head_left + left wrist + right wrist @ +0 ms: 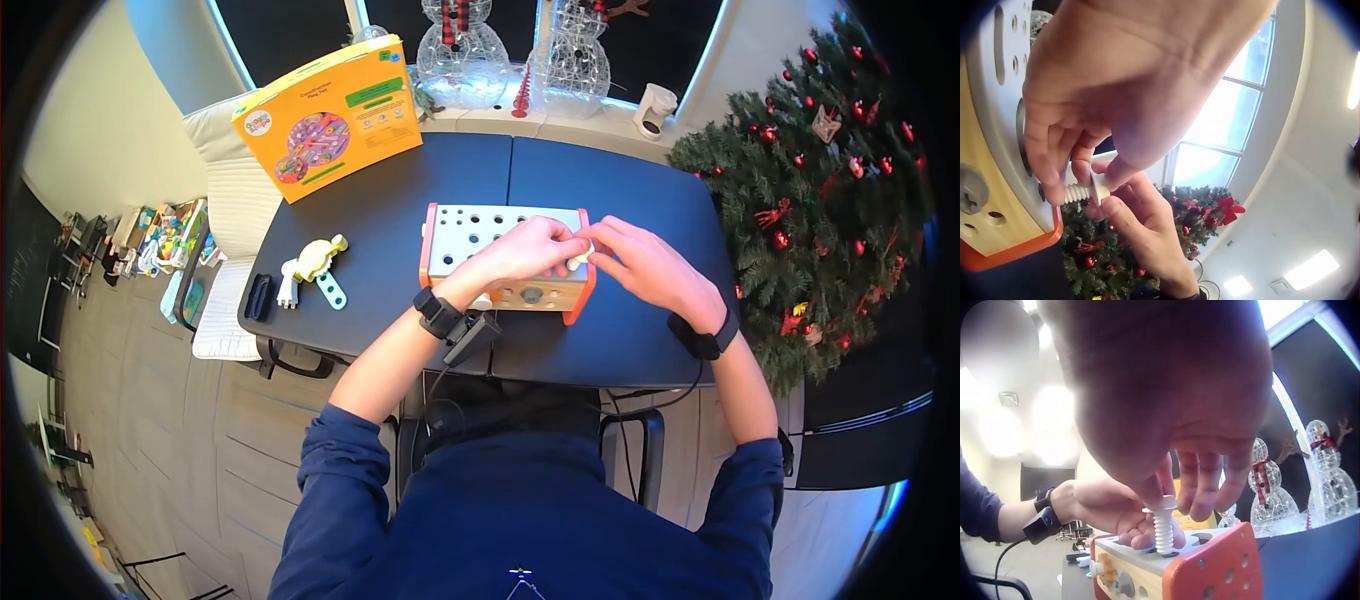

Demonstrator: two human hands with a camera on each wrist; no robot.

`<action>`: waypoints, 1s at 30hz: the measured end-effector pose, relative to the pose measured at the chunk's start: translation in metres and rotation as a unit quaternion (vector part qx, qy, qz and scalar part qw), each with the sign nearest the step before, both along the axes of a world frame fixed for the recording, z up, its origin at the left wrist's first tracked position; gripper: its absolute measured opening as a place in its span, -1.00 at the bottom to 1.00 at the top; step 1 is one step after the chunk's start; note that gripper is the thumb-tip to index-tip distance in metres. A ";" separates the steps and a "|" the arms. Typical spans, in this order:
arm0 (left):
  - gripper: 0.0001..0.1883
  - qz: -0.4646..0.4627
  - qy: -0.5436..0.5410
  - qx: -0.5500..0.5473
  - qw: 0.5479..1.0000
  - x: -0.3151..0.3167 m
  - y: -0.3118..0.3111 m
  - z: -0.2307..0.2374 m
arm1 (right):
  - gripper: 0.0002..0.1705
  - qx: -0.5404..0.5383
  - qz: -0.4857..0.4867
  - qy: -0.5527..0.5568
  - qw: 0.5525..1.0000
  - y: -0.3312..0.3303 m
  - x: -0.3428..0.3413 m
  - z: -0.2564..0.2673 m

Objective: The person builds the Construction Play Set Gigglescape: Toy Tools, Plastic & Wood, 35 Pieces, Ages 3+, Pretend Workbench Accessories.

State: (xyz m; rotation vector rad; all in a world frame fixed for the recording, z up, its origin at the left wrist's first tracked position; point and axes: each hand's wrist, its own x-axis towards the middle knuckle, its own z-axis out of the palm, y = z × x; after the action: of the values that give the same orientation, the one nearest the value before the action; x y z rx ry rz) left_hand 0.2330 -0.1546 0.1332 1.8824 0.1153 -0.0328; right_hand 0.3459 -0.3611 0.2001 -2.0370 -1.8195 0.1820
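A white threaded screw (1163, 532) stands upright over a hole near the right end of the toy workbench (460, 224), as the right wrist view shows; whether its tip is in the hole is unclear. My right hand (650, 268) pinches the screw's head from above. The left hand (525, 250) comes in from the other side, its thumb and fingers around the white screw (1079, 192) in the left wrist view. A grey bolt (1125, 584) and an orange piece (1106, 565) sit on the bench's wooden front.
On the table's left lie a yellow-green toy piece (318, 257), a white claw-like piece (288, 285), a teal strip with holes (331, 291) and a black case (259, 297). An orange box (335, 120) stands at the back left. A decorated tree (800, 200) is to the right.
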 end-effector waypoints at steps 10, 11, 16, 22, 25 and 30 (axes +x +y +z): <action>-0.63 -0.001 -0.016 0.111 0.994 -0.009 0.009 0.001 | -0.79 -0.040 0.034 -0.092 0.994 0.012 0.002 0.010; -0.59 0.011 -0.032 0.116 0.993 -0.013 0.006 0.002 | -0.77 -0.050 0.022 -0.109 0.992 0.014 0.001 0.011; -0.31 -0.009 -0.056 0.109 0.992 -0.018 -0.008 0.019 | -0.63 -0.076 -0.021 -0.178 0.981 0.031 -0.005 0.011; -0.12 0.022 -0.156 0.211 0.965 -0.009 -0.019 0.001 | -0.46 -0.128 -0.064 -0.199 0.969 0.047 0.000 -0.002; -0.11 0.039 -0.130 0.227 0.964 -0.011 -0.018 0.007 | -0.46 -0.198 -0.093 -0.215 0.952 0.046 -0.004 0.009; -0.09 0.025 -0.108 0.145 0.983 -0.014 -0.015 0.008 | -0.62 -0.086 -0.014 -0.141 0.986 0.023 -0.006 0.020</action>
State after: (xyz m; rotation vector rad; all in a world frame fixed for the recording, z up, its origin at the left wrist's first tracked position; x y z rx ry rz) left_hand 0.2191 -0.1698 0.1410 2.1600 0.0184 0.2337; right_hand 0.3399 -0.3380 0.2204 -2.3066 -1.9998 0.0431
